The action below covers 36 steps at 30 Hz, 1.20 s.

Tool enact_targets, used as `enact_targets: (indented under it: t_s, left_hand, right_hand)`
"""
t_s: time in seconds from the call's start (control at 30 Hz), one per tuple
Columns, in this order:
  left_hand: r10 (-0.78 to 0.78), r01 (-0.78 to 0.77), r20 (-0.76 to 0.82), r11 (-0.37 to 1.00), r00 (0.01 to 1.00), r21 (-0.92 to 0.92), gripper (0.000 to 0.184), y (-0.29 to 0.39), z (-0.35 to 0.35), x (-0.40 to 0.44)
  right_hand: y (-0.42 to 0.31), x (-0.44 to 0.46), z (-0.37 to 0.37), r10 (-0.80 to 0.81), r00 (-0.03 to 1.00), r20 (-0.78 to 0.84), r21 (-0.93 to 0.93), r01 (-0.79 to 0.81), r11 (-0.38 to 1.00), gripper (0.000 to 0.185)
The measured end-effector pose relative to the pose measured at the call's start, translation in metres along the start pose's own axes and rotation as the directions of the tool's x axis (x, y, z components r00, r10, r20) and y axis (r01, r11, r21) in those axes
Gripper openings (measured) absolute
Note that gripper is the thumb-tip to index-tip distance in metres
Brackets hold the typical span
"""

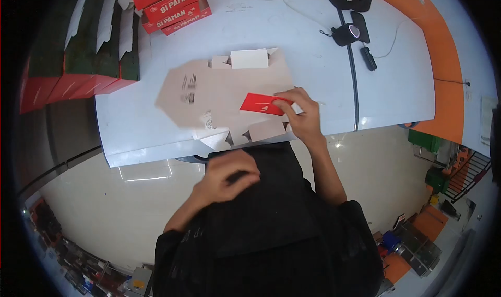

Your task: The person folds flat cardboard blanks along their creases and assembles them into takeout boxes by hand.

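A flattened cardboard box (235,91) lies on the table with its plain brownish inside up. Its pointed flap reaches left, and smaller flaps stand along the far and near edges. My right hand (302,111) is above its right part, thumb and fingers pinching a red cardboard piece (255,103) with white print. Whether this piece is joined to the box cannot be made out. My left hand (227,176) hovers in front of the table's near edge, slightly blurred, its fingers curved and apart from the thumb, holding nothing.
Red boxes (175,7) marked "SI PAMAN" are stacked at the back left. Several large red and dark-green cartons (78,83) stand at the left. A black round device (346,34), a phone (360,26) and a cable (308,16) lie at the back right of the white table (389,96).
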<state>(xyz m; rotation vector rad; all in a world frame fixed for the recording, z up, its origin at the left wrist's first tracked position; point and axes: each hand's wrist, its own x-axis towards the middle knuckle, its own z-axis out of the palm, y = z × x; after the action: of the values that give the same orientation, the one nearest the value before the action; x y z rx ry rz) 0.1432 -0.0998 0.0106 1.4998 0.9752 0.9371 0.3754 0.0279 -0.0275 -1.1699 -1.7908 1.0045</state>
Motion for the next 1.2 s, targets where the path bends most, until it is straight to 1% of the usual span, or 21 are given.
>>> enact_targets:
  t_s: [0.03, 0.07, 0.1, 0.13, 0.17, 0.2, 0.23, 0.3, 0.33, 0.4, 0.47, 0.5, 0.6, 0.7, 0.8, 0.9, 1.0, 1.07, 1.1, 1.17, 1.2]
  left_hand:
    - [-0.018, 0.038, 0.173, 0.993, 0.985, -0.114, 0.018, -0.005, 0.002, -0.008]
    - [-0.105, 0.101, -0.016, 0.981, 0.994, -0.165, 0.02, -0.016, 0.007, -0.013]
    - [-0.198, 0.151, -0.199, 0.962, 0.96, -0.227, 0.022, -0.03, 0.016, -0.018]
    - [-0.288, 0.183, -0.368, 0.938, 0.884, -0.295, 0.024, -0.04, 0.022, -0.021]
    - [-0.248, 0.054, -0.541, 0.936, 0.804, -0.349, 0.034, -0.05, 0.022, -0.019]
    - [-0.152, -0.103, -0.684, 0.943, 0.714, -0.317, 0.036, -0.05, 0.022, -0.009]
    - [-0.061, -0.255, -0.806, 0.932, 0.589, -0.257, 0.038, -0.049, 0.023, 0.005]
    - [0.108, -0.264, -0.853, 0.964, 0.51, -0.036, 0.04, -0.043, 0.012, 0.02]
    - [0.172, -0.137, -0.789, 0.984, 0.59, 0.112, 0.04, -0.037, 0.001, 0.019]
    - [0.226, 0.03, -0.672, 0.937, 0.706, 0.347, 0.037, -0.019, -0.011, 0.03]
    - [0.237, 0.117, -0.59, 0.859, 0.771, 0.498, 0.032, -0.001, -0.013, 0.048]
    - [0.218, 0.128, -0.569, 0.853, 0.793, 0.505, 0.027, -0.003, -0.012, 0.053]
    - [0.226, 0.184, -0.658, 0.85, 0.719, 0.494, 0.025, -0.024, -0.006, 0.056]
    - [0.199, 0.192, -0.788, 0.908, 0.583, 0.372, 0.022, -0.024, -0.004, 0.06]
    - [0.384, 0.138, -0.649, 0.785, 0.657, 0.603, 0.025, -0.03, 0.001, 0.055]
    - [0.359, 0.042, -0.444, 0.737, 0.821, 0.674, 0.027, -0.032, 0.003, 0.051]
    - [0.286, 0.041, -0.414, 0.781, 0.864, 0.623, 0.034, -0.023, 0.001, 0.052]
    - [0.366, -0.102, -0.309, 0.774, 0.878, 0.625, 0.05, -0.03, -0.011, 0.047]
    - [0.406, -0.179, -0.253, 0.769, 0.878, 0.614, 0.059, -0.033, -0.012, 0.047]
    - [0.562, -0.4, -0.269, 0.784, 0.782, 0.475, 0.08, -0.03, -0.004, 0.051]
    - [0.626, -0.5, -0.294, 0.766, 0.722, 0.403, 0.092, -0.029, 0.0, 0.053]
  right_hand:
    - [-0.007, 0.001, -0.001, 0.01, 1.0, -0.013, 0.029, -0.01, 1.0, 0.008]
    - [-0.014, 0.001, -0.002, 0.021, 0.999, -0.026, 0.061, -0.019, 0.998, 0.008]
    - [-0.021, 0.001, -0.003, 0.034, 0.999, -0.037, 0.094, -0.03, 0.995, 0.009]
    - [-0.026, 0.003, -0.002, -0.033, 0.999, -0.01, 0.069, 0.034, 0.997, 0.009]
    - [-0.031, 0.004, -0.001, -0.097, 0.995, 0.012, 0.044, 0.097, 0.994, 0.01]
    - [-0.036, 0.001, 0.0, -0.157, 0.987, 0.036, 0.019, 0.156, 0.988, 0.01]
    - [-0.043, -0.002, 0.003, -0.138, 0.99, 0.04, 0.027, 0.137, 0.99, 0.01]
    - [-0.053, -0.006, 0.011, -0.107, 0.993, 0.047, 0.036, 0.105, 0.994, 0.011]
    - [-0.054, -0.004, 0.013, -0.14, 0.989, 0.052, 0.0, 0.14, 0.99, 0.011]
    - [-0.055, -0.003, 0.017, -0.202, 0.978, 0.059, -0.074, 0.206, 0.976, 0.011]
    - [-0.06, -0.005, 0.019, -0.151, 0.985, 0.086, -0.108, 0.16, 0.981, 0.011]
    - [-0.062, -0.006, 0.02, -0.124, 0.988, 0.097, -0.126, 0.136, 0.983, 0.011]
    - [-0.061, -0.008, 0.023, -0.083, 0.993, 0.088, -0.148, 0.095, 0.984, 0.013]
    - [-0.062, -0.011, 0.02, -0.06, 0.991, 0.123, -0.124, 0.076, 0.989, 0.014]
    - [-0.062, -0.012, 0.021, -0.061, 0.993, 0.104, -0.092, 0.071, 0.993, 0.015]
    - [-0.053, -0.01, 0.017, -0.152, 0.985, 0.084, -0.135, 0.163, 0.977, 0.014]
    - [-0.048, -0.016, 0.018, -0.072, 0.993, 0.096, -0.036, 0.076, 0.996, 0.015]
    - [-0.048, -0.016, 0.022, -0.028, 0.994, 0.11, 0.018, 0.026, 0.999, 0.019]
    - [-0.046, -0.019, 0.022, -0.038, 0.992, 0.12, 0.001, 0.038, 0.999, 0.02]
    - [-0.042, -0.026, 0.023, -0.057, 0.988, 0.14, -0.031, 0.062, 0.998, 0.023]
    - [-0.043, -0.027, 0.032, -0.084, 0.993, 0.084, -0.005, 0.085, 0.996, 0.025]
